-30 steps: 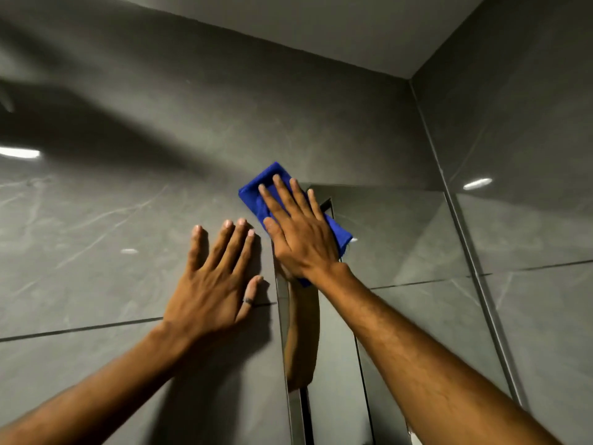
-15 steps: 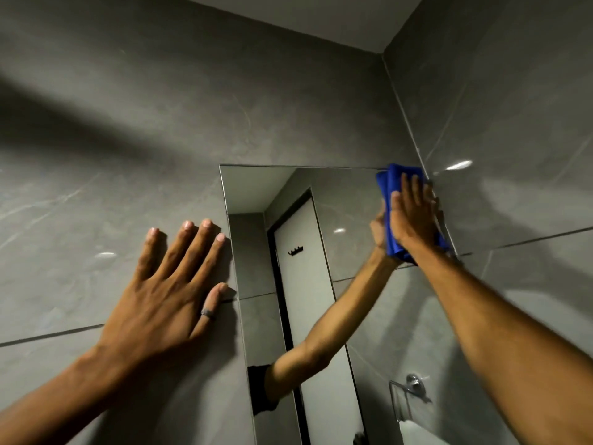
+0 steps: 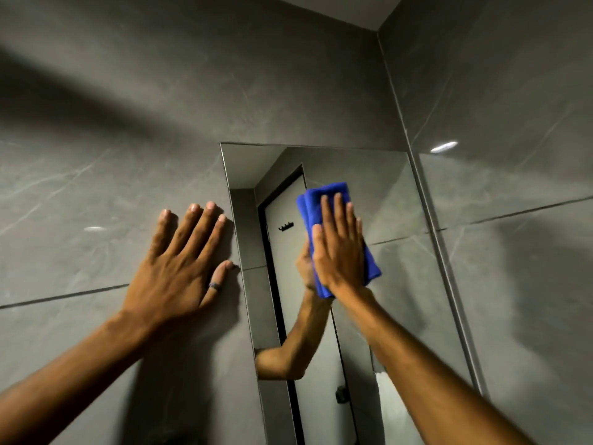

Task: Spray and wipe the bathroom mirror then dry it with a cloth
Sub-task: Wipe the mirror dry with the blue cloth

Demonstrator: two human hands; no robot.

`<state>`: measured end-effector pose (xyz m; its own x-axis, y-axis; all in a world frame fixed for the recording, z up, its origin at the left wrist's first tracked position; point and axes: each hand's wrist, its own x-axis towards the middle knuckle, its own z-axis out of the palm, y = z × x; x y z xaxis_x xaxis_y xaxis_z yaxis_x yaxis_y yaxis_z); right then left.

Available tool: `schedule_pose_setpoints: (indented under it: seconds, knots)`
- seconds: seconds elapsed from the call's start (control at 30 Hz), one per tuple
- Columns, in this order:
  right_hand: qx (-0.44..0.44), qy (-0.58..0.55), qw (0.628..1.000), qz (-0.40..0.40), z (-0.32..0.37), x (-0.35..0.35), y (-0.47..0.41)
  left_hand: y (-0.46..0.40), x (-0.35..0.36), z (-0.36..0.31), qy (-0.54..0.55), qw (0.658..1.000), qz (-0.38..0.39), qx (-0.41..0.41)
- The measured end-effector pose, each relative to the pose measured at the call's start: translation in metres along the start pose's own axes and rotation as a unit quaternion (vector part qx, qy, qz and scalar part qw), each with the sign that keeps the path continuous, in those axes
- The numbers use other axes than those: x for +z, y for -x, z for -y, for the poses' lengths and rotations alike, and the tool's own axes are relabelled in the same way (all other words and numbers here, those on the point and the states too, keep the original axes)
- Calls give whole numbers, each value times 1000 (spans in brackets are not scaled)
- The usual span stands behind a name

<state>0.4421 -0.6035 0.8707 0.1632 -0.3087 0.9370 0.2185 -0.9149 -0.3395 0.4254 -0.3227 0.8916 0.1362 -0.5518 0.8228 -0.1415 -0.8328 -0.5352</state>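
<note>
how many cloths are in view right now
1. A folded blue cloth is pressed flat against the mirror under the right hand, near the middle of the glass. None shows elsewhere, though the frame's lower part is cut off.

Both forearms are bare, with no sleeves showing up to the edge of the view. The left hand (image 3: 179, 268) wears a dark ring (image 3: 214, 285) with a pale glint on the thumb. The right hand (image 3: 340, 248) wears nothing, and both hands have short, plain fingernails.
</note>
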Motion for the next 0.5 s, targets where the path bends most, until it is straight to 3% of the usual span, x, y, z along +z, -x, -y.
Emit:
schedule_pose_setpoints:
  seconds: [0.23, 0.37, 0.5]
  knots:
    - [-105, -12, 994, 21, 83, 23, 63, 36, 2, 2, 10, 999, -12, 44]
    - [-156, -15, 987, 36, 73, 29, 100, 57, 2, -2, 18, 998, -3, 58]
    - [-154, -1, 987, 33, 43, 26, 110, 78, 7, -10, 27, 996, -8, 83]
